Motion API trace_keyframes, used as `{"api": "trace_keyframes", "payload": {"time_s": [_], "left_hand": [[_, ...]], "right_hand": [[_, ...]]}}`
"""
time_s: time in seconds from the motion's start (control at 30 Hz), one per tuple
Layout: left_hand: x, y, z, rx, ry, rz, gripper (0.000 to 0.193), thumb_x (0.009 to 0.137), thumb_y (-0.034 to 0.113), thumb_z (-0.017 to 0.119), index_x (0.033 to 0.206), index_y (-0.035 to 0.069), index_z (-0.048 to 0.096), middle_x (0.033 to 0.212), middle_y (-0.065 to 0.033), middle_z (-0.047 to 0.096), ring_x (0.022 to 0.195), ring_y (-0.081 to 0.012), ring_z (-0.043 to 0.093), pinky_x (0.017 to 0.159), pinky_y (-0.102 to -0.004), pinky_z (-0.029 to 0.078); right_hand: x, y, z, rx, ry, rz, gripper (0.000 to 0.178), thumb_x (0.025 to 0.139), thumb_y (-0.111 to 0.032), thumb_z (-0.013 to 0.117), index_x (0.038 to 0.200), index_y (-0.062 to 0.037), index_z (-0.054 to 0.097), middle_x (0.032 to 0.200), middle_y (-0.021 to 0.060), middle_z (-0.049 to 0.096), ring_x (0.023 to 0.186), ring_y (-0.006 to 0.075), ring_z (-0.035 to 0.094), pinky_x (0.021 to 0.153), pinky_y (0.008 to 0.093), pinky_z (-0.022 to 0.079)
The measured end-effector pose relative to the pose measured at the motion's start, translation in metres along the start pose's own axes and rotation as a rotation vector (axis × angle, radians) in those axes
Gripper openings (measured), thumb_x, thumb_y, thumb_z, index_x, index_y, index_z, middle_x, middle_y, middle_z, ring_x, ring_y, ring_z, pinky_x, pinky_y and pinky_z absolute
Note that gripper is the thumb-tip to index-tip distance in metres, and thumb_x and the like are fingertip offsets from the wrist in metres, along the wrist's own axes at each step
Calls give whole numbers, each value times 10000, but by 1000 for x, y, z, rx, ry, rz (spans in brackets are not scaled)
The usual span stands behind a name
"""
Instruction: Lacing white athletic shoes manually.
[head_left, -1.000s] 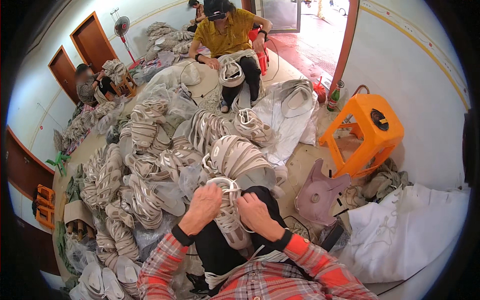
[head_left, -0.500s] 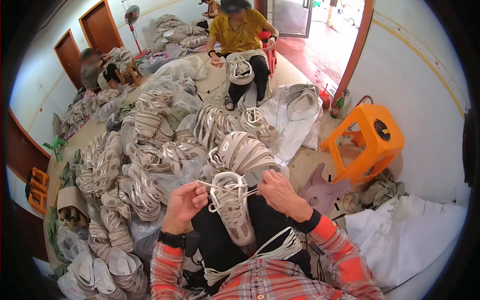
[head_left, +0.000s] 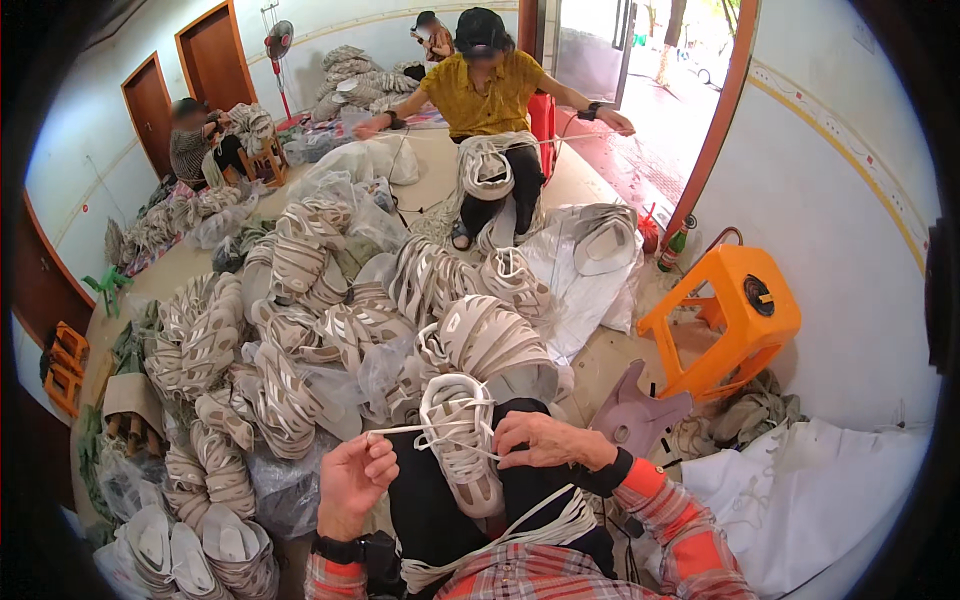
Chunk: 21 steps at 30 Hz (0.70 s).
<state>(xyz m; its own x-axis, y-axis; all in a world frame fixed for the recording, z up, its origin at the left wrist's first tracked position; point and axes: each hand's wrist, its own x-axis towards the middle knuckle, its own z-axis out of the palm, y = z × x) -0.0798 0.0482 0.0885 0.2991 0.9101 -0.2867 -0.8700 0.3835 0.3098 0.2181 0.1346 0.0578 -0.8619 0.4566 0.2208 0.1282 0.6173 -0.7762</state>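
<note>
Upright between my dark-trousered knees rests a beige and white shoe upper point(head_left: 468, 468), its opening facing away from me. A white shoelace point(head_left: 402, 429) runs from its eyelets out to the left, where my left hand point(head_left: 357, 478) pinches the end. Close against the upper's right side, my right hand point(head_left: 548, 442) has thumb and fingers closed on the lace near the eyelets. Across my lap lies a hank of pale laces point(head_left: 545, 522).
Stacks of similar shoe uppers point(head_left: 290, 400) and plastic bags cover the floor left and ahead. An orange stool point(head_left: 735, 315) stands at right, above white sheeting point(head_left: 790, 500). A co-worker in a yellow shirt point(head_left: 490, 95) sits opposite, lacing another upper point(head_left: 487, 172).
My left hand has drawn left and lower, pulling the lace out longer. My right hand has dropped beside the upper. The co-worker's arms have spread wide.
</note>
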Motion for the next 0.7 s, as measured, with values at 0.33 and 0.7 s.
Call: {"api": "trace_keyframes", "payload": {"time_s": [0.33, 0.7], "left_hand": [[-30, -6, 3, -164, 24, 87, 103, 842, 137, 473, 849, 34, 478, 728, -28, 443, 548, -116, 391, 549, -272, 317], [-11, -52, 80, 840, -132, -209, 115, 855, 132, 556, 901, 29, 536, 755, -10, 504, 614, -92, 435, 558, -226, 365]], "right_hand": [[3, 11, 8, -103, 95, -17, 183, 814, -207, 620, 815, -24, 613, 821, 97, 526, 803, 273, 535, 711, 350, 430], [9, 13, 41, -150, 254, 4, 214, 834, -107, 560, 1043, -64, 583, 829, 136, 563, 776, 300, 561, 690, 364, 471]]}}
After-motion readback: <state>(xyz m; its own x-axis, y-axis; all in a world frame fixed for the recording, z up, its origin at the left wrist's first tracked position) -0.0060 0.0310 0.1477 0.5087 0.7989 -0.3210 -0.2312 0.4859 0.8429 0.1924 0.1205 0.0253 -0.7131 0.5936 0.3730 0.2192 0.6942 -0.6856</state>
